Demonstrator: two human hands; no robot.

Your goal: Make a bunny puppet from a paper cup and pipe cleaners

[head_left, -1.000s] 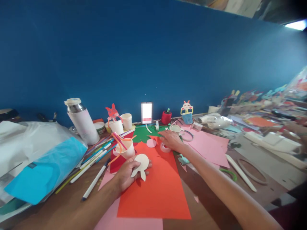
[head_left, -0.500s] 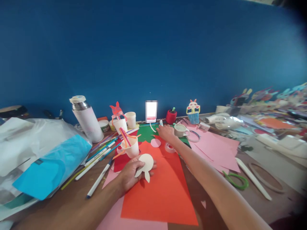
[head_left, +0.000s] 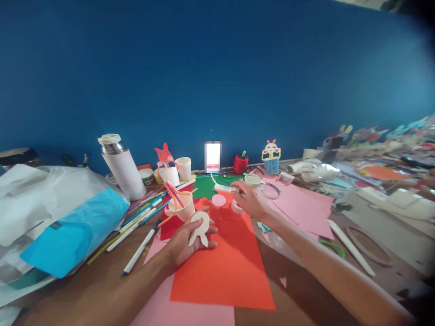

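Observation:
Over the left part of the orange sheet (head_left: pixel 224 267), my left hand (head_left: pixel 185 240) pinches a cream paper bunny-head cutout (head_left: pixel 200 223) with its ears pointing toward me. The other fingers extend behind it. My right hand (head_left: pixel 250 199) is curled above the sheet's far right edge, close to a roll of clear tape (head_left: pixel 237 207). What its fingers hold, if anything, is hidden. Just left of its fingertips lies a slim white object (head_left: pixel 222 187) with a white cord. A pink paper circle (head_left: pixel 218 200) sits between my hands, farther back.
Paper cups with pipe cleaners (head_left: pixel 182 206), several markers (head_left: pixel 139 251) and a white flask (head_left: pixel 123 170) stand or lie left. A mug (head_left: pixel 253 181), pink sheets (head_left: pixel 302 206) and a blue bunny cup (head_left: pixel 271 165) are right. A plastic bag (head_left: pixel 81 190) covers the far left.
My right hand has drawn back toward me and slightly right, uncovering the slim white object. My left hand still holds the bunny cutout, shifted slightly left.

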